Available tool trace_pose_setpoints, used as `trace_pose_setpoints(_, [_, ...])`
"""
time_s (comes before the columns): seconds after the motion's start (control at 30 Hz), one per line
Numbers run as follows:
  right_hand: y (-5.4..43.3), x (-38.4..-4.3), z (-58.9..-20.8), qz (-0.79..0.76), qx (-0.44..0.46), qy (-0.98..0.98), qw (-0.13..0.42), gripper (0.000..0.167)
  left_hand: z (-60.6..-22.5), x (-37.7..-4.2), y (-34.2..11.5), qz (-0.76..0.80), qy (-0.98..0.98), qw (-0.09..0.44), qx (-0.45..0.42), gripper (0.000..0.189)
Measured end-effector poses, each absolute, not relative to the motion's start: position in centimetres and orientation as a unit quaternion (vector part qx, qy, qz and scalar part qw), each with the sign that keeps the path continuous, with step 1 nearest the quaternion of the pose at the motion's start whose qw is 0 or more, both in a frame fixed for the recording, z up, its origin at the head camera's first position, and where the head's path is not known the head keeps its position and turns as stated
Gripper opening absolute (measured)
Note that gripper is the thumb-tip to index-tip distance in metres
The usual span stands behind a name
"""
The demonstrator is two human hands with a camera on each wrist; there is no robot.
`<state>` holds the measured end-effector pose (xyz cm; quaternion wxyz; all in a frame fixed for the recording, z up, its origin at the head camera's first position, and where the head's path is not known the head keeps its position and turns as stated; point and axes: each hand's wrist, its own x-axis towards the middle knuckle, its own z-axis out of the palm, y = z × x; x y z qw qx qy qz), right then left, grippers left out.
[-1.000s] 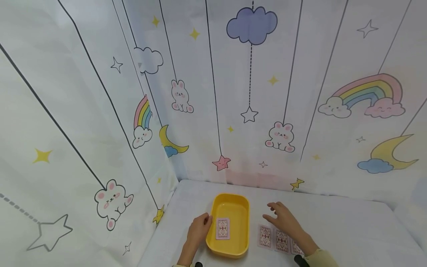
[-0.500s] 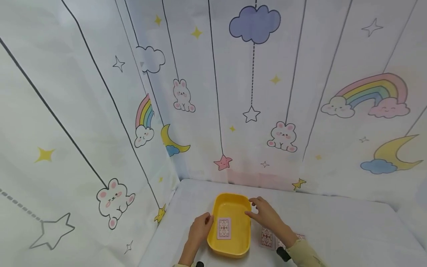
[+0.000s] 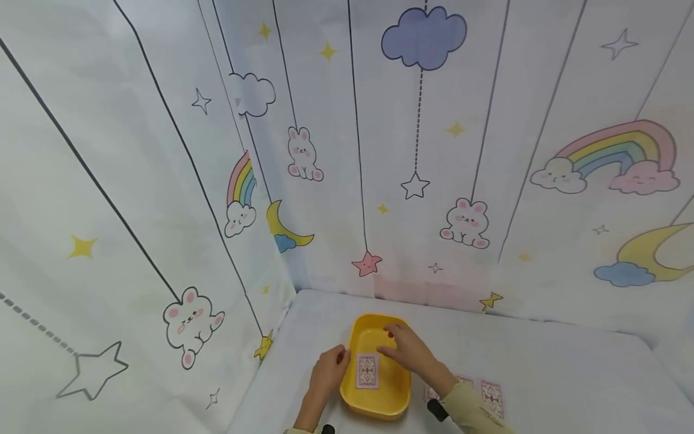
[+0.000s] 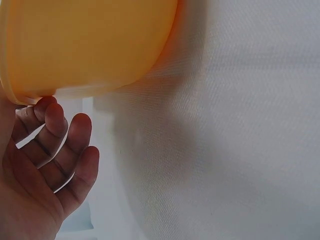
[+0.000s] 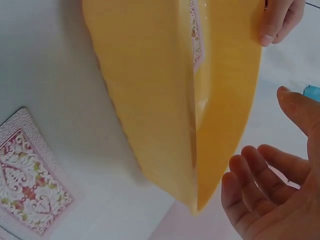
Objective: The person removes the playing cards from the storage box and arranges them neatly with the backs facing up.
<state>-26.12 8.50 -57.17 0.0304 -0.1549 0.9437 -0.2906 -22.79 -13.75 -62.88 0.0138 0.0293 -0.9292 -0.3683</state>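
A shallow yellow plastic tray (image 3: 388, 402) lies on the table. Inside it is one playing card (image 3: 367, 371), patterned back up. My left hand (image 3: 329, 369) pinches the tray's left rim; in the left wrist view its fingertips (image 4: 80, 127) come up against the outside wall below the lip. Over the tray's right half hovers my right hand (image 3: 412, 351), fingers loosely bent, thumb apart, nothing between them. In the right wrist view that hand (image 5: 280, 185) hangs beside the tray's far end. Right of the tray lie three more patterned cards (image 3: 491, 396), partly covered by the right sleeve.
White cloth covers the table (image 3: 564, 374). Behind and to the left stand fabric walls (image 3: 336, 181) printed with bunnies, stars, clouds and rainbows. A dark wrist camera (image 3: 437, 410) sits at the right cuff. A small blue item (image 5: 312, 92) shows at the right wrist view's edge.
My right hand has moved left from above the table cards to over the tray, staying empty. More of the rightmost card shows now. The left hand has stayed at the rim.
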Motion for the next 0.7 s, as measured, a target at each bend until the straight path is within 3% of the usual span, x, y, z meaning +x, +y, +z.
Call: trace_pose_setpoints(0.7, [3.9,-27.6,-58.8,-0.224,-0.19,0.951,0.094,0.061,-62.4,-22.6,-13.7,-0.362,-0.932,0.02,0.016,0.029])
